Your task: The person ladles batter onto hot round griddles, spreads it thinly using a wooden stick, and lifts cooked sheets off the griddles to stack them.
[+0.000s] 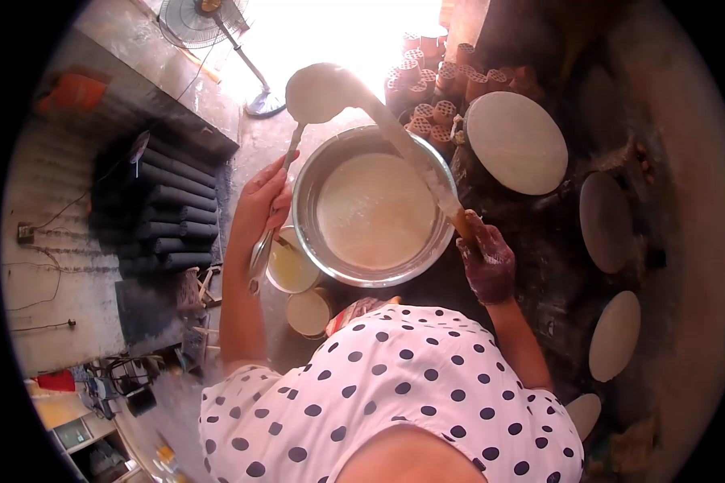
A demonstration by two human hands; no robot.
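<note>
My left hand (pixel 263 197) is closed round a long-handled metal utensil (pixel 258 262). Its upper end meets the rim of a large batter-coated ladle (pixel 318 92), so its head cannot be made out. In a dark reddish, white-smeared glove, my right hand (pixel 489 259) grips the brownish end of the ladle's long handle. The ladle's bowl is raised over the far left rim of a wide metal basin (pixel 304 229), and its handle slants across the basin's right side. Pale, creamy liquid (pixel 374 211) fills much of the basin.
Near the basin's lower left stand a container of yellowish liquid (pixel 292 267) and a round pale-topped container (pixel 308 312). Several round pale discs, including a large one (pixel 515 143), line the right. Perforated clay-coloured cylinders (pixel 439 113), stacked black cylinders (pixel 177 205) and a fan (pixel 205 20) stand farther off.
</note>
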